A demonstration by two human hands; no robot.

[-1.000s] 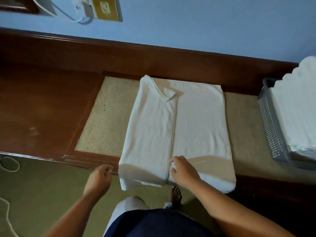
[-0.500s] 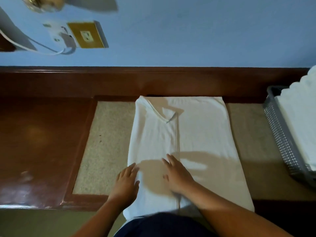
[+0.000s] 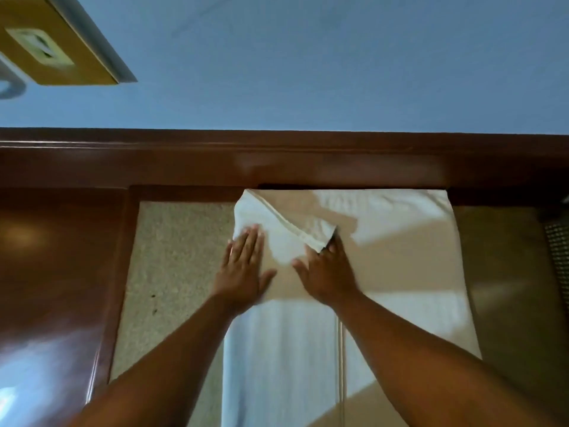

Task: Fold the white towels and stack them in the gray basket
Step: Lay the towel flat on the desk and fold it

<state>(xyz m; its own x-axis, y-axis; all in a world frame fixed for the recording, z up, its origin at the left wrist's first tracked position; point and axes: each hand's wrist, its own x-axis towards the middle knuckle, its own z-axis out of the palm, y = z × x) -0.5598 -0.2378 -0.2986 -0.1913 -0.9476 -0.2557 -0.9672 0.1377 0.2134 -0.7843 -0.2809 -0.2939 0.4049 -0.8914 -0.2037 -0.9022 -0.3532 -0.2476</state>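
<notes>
A blue wall (image 3: 308, 72) fills the upper part of the view, with a yellow socket plate (image 3: 58, 47) fixed to it at the far left. Below the wall runs a dark, glossy wooden rail (image 3: 215, 161), and in front of that a wooden top (image 3: 55, 272) with a speckled beige panel (image 3: 178, 257) set into it. At the right edge a dim sliver of the gray basket (image 3: 558, 248) shows only its mesh wall; what it holds is out of view. The white towel (image 3: 400, 257) lies lengthwise on the panel, its far edge touching the foot of the rail and its near end running out of the bottom of the picture. Its left part is folded over the middle, so that a hemmed edge runs straight down the towel towards the person. At the far left corner a corner flap (image 3: 286, 229) is turned back at a slant across the fold. The left hand (image 3: 243, 269) lies flat on the folded part just beside the towel's left edge, palm down, fingers straight and close together, thumb spread to the side, holding nothing. The right hand (image 3: 329, 272) lies on the towel near the hem, fingers stretched forward and thumb spread towards the left hand. Its fingertips meet the tip of the flap, and the blur hides whether they slip under it.
</notes>
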